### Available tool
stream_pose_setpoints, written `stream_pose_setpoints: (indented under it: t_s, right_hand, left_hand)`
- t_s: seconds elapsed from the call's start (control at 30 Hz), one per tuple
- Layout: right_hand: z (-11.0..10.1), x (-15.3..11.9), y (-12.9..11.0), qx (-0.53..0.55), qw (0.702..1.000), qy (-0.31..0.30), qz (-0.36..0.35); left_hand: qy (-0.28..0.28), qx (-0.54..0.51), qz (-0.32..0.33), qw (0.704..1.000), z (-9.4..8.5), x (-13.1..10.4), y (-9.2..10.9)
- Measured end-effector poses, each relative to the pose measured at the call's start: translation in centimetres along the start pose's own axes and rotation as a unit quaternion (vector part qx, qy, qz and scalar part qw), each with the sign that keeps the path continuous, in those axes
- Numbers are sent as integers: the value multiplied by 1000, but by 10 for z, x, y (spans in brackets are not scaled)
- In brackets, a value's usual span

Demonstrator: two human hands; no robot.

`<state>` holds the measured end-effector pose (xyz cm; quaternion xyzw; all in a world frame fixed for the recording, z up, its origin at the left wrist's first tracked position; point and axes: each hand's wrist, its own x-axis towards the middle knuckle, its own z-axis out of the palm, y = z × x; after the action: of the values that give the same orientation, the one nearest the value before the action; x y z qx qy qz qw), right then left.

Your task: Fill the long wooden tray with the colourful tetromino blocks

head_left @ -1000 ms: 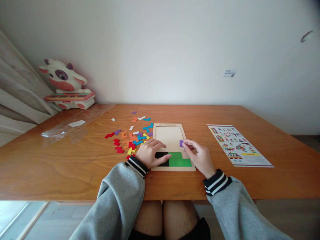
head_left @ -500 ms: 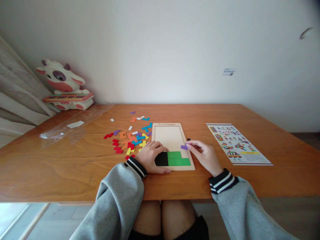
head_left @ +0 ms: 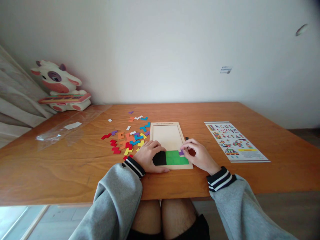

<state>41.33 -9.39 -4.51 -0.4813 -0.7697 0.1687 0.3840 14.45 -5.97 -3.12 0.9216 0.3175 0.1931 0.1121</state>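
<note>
A wooden puzzle tray [head_left: 180, 129] lies on the table in front of me. Black pieces [head_left: 160, 158] and green pieces [head_left: 176, 158] fill its near end. My left hand [head_left: 149, 156] steadies the tray at its near left corner, with the thumb along the front edge and the other fingers curled over the left side. Between thumb and fingertips, my right hand [head_left: 198, 155] pinches a purple puzzle piece [head_left: 181, 153] at the tray's right side, against the green area. Those fingers hide part of the purple piece, so I cannot tell whether it lies flat.
Loose coloured pieces [head_left: 128, 136] are scattered left of the tray. A black piece [head_left: 187, 138] lies just beyond my right hand. A printed pattern sheet [head_left: 236, 141] is on the right. Clear plastic wrapping [head_left: 60, 128] and a cow-shaped toy keyboard [head_left: 63, 96] are at the back left.
My right hand has moved a little left and down, bringing the purple piece from above the tray's right edge to the green pieces. My left hand stays on the tray. The view has shifted slightly.
</note>
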Motion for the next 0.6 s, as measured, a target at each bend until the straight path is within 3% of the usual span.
stream_pose_setpoints:
  t_s: [0.37, 0.6]
  right_hand:
    - [-1, -1, 1, -13, 999, -43, -15]
    - [0, -1, 0, -1, 1000, -21, 4]
  left_hand:
    - [-2, -6, -1, 1000, 0, 0, 0]
    - [0, -4, 2, 1000, 0, 0, 0]
